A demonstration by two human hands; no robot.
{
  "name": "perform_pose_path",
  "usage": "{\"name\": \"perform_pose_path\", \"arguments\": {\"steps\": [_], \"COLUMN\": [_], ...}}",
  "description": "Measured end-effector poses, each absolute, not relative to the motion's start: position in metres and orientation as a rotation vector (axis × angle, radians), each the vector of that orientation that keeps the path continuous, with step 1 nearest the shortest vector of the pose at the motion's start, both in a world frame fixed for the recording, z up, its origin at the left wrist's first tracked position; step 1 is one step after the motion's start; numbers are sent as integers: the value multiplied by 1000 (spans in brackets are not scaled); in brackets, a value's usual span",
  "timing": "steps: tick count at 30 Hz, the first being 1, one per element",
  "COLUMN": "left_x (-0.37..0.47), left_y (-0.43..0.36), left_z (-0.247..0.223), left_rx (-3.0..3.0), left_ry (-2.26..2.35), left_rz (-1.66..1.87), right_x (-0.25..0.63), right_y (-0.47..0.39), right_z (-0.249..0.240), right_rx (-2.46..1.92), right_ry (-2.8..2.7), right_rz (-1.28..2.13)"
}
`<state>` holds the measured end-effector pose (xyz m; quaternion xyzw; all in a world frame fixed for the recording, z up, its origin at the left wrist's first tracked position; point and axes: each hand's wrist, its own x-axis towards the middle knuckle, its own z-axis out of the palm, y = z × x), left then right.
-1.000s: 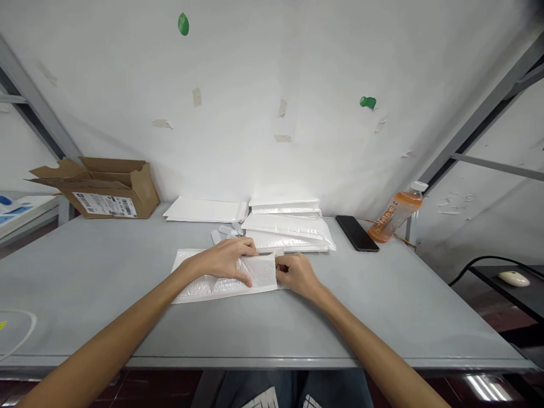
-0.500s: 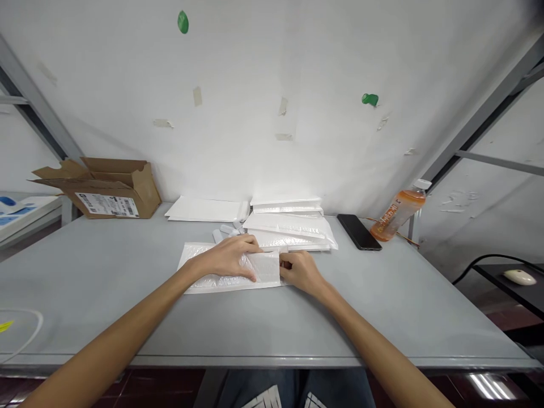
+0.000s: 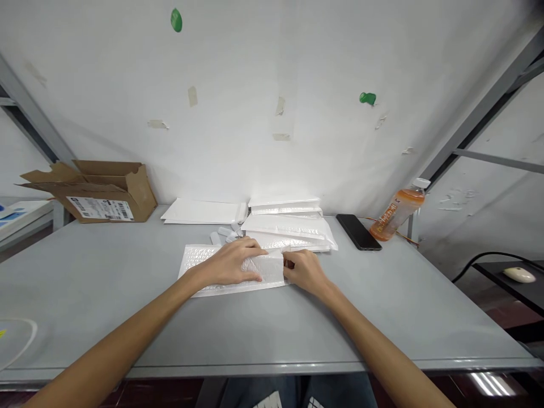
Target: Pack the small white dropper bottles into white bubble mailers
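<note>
A white bubble mailer (image 3: 232,288) lies flat on the grey table in front of me, its long side running left to right. Across its upper face rests my left hand (image 3: 232,262), thumb and fingers spread apart, pressing on the plastic. At the mailer's right end, my right hand (image 3: 304,271) has its fingers curled in a pinch on the edge; the fingertips are partly hidden. Just behind my left hand are several small pale grey-white pieces (image 3: 225,231), their kind unclear.
Behind the hands lie a stack of white bubble mailers (image 3: 293,224) and more white mailers (image 3: 204,211). An open cardboard box (image 3: 106,192) stands at the back left. To the right are a black phone (image 3: 358,231) and a tilted bottle of orange drink (image 3: 397,212).
Both hands and the mailer's right end have shifted very slightly right in view. The grip looks the same; the camera has turned a little.
</note>
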<state>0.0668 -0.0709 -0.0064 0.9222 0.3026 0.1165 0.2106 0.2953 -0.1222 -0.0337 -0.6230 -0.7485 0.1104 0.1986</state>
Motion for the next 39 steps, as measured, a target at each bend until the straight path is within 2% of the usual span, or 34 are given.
{"name": "perform_pose_path", "arguments": {"steps": [10,22,26,31,36,39], "left_x": [65,68,69,70,69,68], "left_y": [-71,-75,-76,-78,-78,-77], "left_z": [-8,-8,-5,2,3,-1], "left_rx": [2568,2587,2549,2490,2492,2527], "left_ry": [829,827,848,846,828,823], "left_rz": [347,320,317,372,573,684], "right_x": [297,292,299,315,321,320], "right_y": [-123,-121,-122,-121,-120,-121], "right_z": [-28,-33,-28,-18,-15,-14], "right_rx": [-1699,-1801,-1616,-1371,-1524,-1564], "right_ry": [-2028,-2034,-2019,-1879,-1702,-1649], "right_rz": [417,295,425,744,486,466]}}
